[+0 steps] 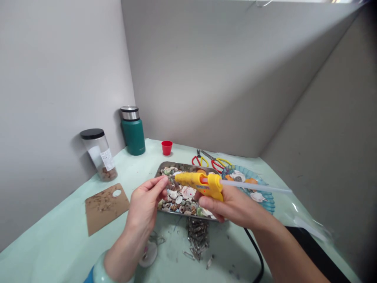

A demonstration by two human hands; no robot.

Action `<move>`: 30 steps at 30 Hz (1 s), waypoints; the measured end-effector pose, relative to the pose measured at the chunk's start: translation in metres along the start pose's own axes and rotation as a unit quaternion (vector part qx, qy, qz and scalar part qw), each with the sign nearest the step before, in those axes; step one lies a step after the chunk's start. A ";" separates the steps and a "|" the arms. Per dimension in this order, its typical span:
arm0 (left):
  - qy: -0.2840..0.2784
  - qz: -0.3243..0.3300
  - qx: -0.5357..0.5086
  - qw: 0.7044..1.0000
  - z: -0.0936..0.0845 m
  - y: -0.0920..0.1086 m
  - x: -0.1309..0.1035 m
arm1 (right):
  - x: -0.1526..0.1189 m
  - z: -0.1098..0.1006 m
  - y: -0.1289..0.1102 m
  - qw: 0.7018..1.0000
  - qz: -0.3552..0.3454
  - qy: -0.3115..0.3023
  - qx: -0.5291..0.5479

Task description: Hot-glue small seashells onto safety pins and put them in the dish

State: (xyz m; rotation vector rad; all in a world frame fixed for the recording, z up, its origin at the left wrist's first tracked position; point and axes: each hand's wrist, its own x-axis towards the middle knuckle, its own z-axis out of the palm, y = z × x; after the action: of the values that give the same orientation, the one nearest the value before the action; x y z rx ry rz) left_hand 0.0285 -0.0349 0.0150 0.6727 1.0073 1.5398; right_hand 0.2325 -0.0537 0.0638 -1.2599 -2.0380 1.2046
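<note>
My right hand [235, 204] is wrapped around the handle of a yellow hot glue gun [200, 184], whose nozzle points left. A long translucent glue stick [256, 186] sticks out of its back. Close to the nozzle, the thumb and fingers of my left hand [147, 200] are pinched together; what they hold, if anything, is too small to make out. Below and behind both hands lies a metal tray [188, 214] filled with small seashells [176, 198], partly hidden by the gun. In front of the tray is a pile of small metal clips [198, 236].
A blue scalloped dish [269, 205] holds larger shells at the right, near two scissors-like tools [219, 162]. Further left are a red cup [167, 147], a green flask [134, 135], a lidded jar [100, 155] and a stained brown board [103, 210]. A black cable [257, 247] runs below my right arm.
</note>
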 end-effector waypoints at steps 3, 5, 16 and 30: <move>-0.006 -0.001 -0.003 1.000 0.000 0.000 0.001 | 0.000 0.001 -0.002 1.000 0.006 0.001 0.001; -0.007 0.001 -0.005 1.000 0.001 0.001 0.000 | 0.000 0.001 -0.004 1.000 0.005 0.001 0.008; -0.013 0.008 -0.004 1.000 0.001 0.002 -0.003 | 0.000 0.002 -0.003 1.000 0.005 0.003 -0.003; -0.019 0.005 0.003 1.000 0.002 0.002 -0.003 | -0.001 0.000 -0.006 1.000 -0.001 0.002 -0.020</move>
State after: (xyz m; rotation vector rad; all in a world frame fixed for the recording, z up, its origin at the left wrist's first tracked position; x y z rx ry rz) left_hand 0.0294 -0.0374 0.0179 0.7105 0.9819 1.5278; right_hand 0.2307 -0.0559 0.0690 -1.2782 -2.0692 1.1646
